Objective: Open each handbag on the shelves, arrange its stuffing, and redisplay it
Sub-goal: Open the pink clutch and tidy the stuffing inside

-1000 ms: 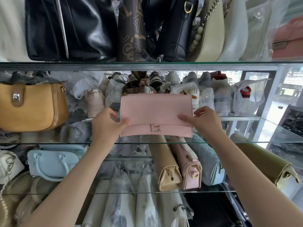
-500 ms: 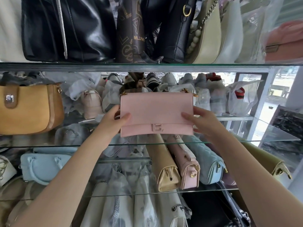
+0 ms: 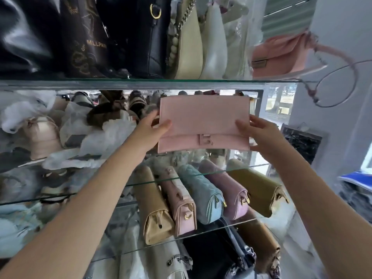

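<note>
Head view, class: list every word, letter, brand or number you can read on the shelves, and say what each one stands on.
"MLLPAR", ending unclear: gold print on the brown bag, top shelf.
"B": metal letter on the front of the pink handbag.
Other gold print on the brown bag: too blurred to read.
Label on the peach bag: too blurred to read.

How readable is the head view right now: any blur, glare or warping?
Head view: the pink clutch and the left hand and right hand holding it are sharp at centre; the wrapped bags at far left smear into blur; the window behind looks washed out by daylight; the glass shelf carries hazy reflections; wide-angle stretch grows toward the corners.
</note>
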